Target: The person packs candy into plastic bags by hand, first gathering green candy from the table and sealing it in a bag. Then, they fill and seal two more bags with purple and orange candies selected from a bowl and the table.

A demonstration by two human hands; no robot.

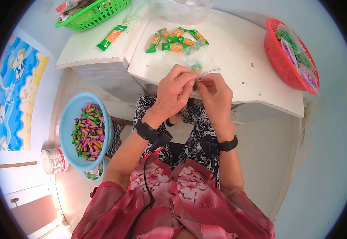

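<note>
Both hands meet at the front edge of the white table. My left hand (172,92) is closed, its thumb and forefinger pinching the opening of a clear plastic bag (205,59). My right hand (215,95) is closed on the same bag's edge, just right of the left fingertips. A green-wrapped piece (196,68) shows at the bag, by the left fingertips; whether it lies inside is hard to tell. Behind the hands, several orange and green wrapped snacks (173,47) lie in a loose group. One larger orange and green packet (112,38) lies apart on the left.
A green basket (97,16) stands at the back left, a red basket (287,65) with bagged items at the right. More clear plastic (181,12) lies at the back. A blue basin (67,131) of small wrapped sweets (89,131) and a white tub (54,160) are lower left.
</note>
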